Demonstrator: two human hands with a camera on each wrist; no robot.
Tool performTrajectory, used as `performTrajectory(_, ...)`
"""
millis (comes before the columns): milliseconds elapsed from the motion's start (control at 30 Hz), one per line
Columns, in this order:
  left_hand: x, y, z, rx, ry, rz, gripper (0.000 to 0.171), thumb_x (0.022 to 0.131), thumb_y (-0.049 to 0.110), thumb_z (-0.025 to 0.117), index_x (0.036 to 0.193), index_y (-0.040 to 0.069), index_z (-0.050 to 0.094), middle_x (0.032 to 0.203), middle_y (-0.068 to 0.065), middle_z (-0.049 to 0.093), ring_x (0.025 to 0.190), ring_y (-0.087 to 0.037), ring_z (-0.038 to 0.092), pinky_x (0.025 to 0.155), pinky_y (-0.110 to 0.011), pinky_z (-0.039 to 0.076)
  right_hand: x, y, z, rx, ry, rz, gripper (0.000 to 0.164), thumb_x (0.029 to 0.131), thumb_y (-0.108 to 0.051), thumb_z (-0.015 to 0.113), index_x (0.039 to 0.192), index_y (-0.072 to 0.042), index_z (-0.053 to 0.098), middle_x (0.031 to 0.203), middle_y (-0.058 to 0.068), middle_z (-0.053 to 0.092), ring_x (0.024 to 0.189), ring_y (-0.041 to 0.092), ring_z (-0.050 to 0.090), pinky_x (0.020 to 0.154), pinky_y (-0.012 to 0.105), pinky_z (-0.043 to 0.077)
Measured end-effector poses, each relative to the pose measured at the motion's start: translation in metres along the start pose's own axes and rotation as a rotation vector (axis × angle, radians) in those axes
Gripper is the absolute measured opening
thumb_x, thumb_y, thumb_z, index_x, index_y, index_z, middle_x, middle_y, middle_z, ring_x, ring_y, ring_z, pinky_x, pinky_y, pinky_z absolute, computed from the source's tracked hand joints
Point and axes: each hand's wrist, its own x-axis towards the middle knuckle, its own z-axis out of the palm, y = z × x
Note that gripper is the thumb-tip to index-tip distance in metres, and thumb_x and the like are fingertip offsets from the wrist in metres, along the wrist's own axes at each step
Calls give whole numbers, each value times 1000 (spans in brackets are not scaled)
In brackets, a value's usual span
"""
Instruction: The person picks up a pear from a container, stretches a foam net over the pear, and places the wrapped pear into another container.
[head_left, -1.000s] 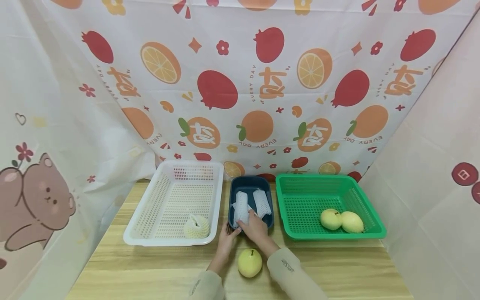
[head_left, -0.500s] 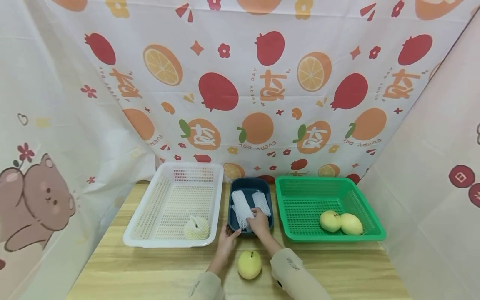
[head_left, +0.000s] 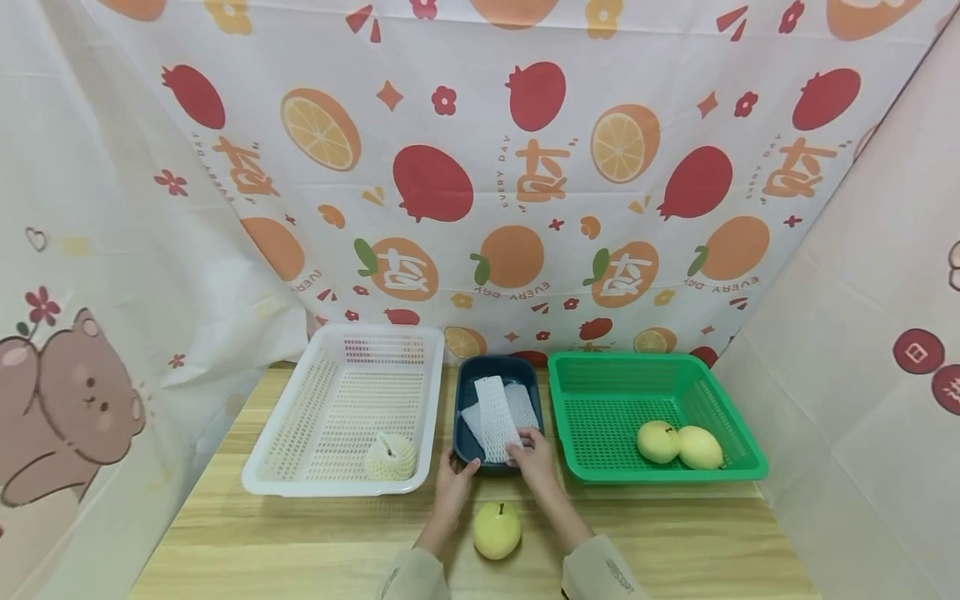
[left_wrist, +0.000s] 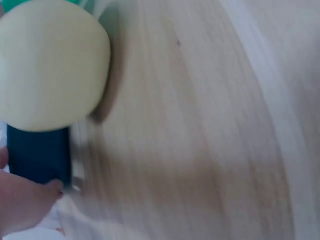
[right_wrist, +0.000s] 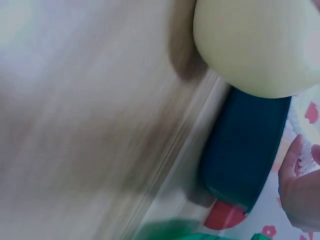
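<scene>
A dark blue tray (head_left: 534, 417) holds several white foam fruit nets (head_left: 471, 417). My right hand (head_left: 537, 463) pinches the lower end of one foam net (head_left: 497, 417), which lies slanted across the others and overlaps the tray's front rim in the head view. In the right wrist view its fingers (right_wrist: 290, 160) are beside the white mesh. My left hand (head_left: 452, 487) grips the tray's front left corner, thumb at the rim. A yellow-green pear (head_left: 497, 531), stem up, stands on the table between my forearms; it looms large in both wrist views.
To the left, a white plastic basket (head_left: 258, 450) holds a pear in a pale foam net (head_left: 392, 457). The green basket (head_left: 600, 475) on the right holds two pears (head_left: 658, 442). A printed curtain (head_left: 510, 183) hangs behind the wooden table (head_left: 315, 542).
My right hand has drawn back and to the right, shifting the top foam net right so that it now covers part of the right-hand one. My left hand stays at the tray corner.
</scene>
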Motion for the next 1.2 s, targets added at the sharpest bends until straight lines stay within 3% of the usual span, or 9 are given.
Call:
performTrajectory(133, -5, 3, 5, 98, 107, -2, 59, 86, 2, 61, 130, -16, 26, 131, -39, 29, 121, -49, 31, 97, -50, 33, -12, -8, -11, 24, -6, 20, 29, 80, 5, 60, 108, 13, 52, 90, 16, 57, 70, 17, 58, 62, 30, 54)
performTrajectory(233, -11, 8, 6, 153, 191, 2, 51, 82, 5, 66, 118, -14, 36, 116, -32, 42, 103, -41, 47, 85, -44, 43, -20, -14, -17, 43, -19, 28, 30, 82, 4, 60, 110, 12, 51, 93, 16, 58, 72, 18, 58, 64, 31, 54)
performTrajectory(367, -20, 13, 3, 114, 182, -14, 33, 83, 8, 66, 97, -7, 41, 87, -15, 47, 71, -22, 51, 59, -29, 44, -29, -21, -23, 66, -35, 36, 30, 83, 3, 61, 111, 11, 51, 93, 14, 58, 75, 18, 58, 66, 34, 54)
performTrajectory(467, -25, 17, -2, 69, 85, -36, 24, 88, 12, 61, 90, -5, 44, 75, -10, 52, 63, -16, 54, 55, -26, 47, -35, -25, -26, 99, -60, 36, 32, 83, 2, 61, 112, 11, 50, 93, 13, 59, 75, 18, 59, 69, 40, 53)
performTrajectory(533, -28, 21, -4, 41, -6, -40, 22, 93, 15, 55, 91, -7, 48, 74, -8, 56, 65, -16, 56, 59, -29, 50, -39, -27, -28, 125, -85, 45, 34, 84, 1, 61, 114, 12, 50, 94, 13, 59, 76, 18, 59, 73, 44, 52)
performTrajectory(700, -33, 38, -10, -20, -312, -44, 34, 100, 18, 37, 104, -12, 51, 80, -3, 55, 71, -12, 54, 69, -31, 50, -47, -35, -30, 185, -182, 69, 34, 87, -2, 58, 118, 11, 49, 101, 15, 60, 82, 18, 59, 77, 45, 50)
performTrajectory(867, -34, 54, -17, -47, -592, -97, 41, 101, 25, 33, 111, -10, 52, 82, -3, 57, 75, -13, 53, 71, -27, 47, -57, -56, -33, 167, -259, 60, 28, 89, -1, 53, 113, 13, 50, 105, 18, 61, 88, 17, 58, 82, 43, 47)
performTrajectory(1033, -38, 60, -19, -116, -707, -144, 35, 99, 21, 36, 108, -7, 54, 84, -4, 59, 77, -13, 55, 72, -27, 47, -55, -48, -33, 180, -318, 39, 24, 90, -3, 50, 110, 10, 52, 103, 12, 61, 88, 16, 57, 84, 42, 46)
performTrajectory(1200, -41, 61, -21, -30, -759, -131, 40, 99, 26, 38, 111, -9, 51, 89, -5, 58, 83, -17, 56, 78, -34, 47, -56, -41, -32, 217, -326, 61, 25, 87, -6, 52, 109, 7, 54, 100, 10, 60, 86, 18, 58, 80, 42, 49)
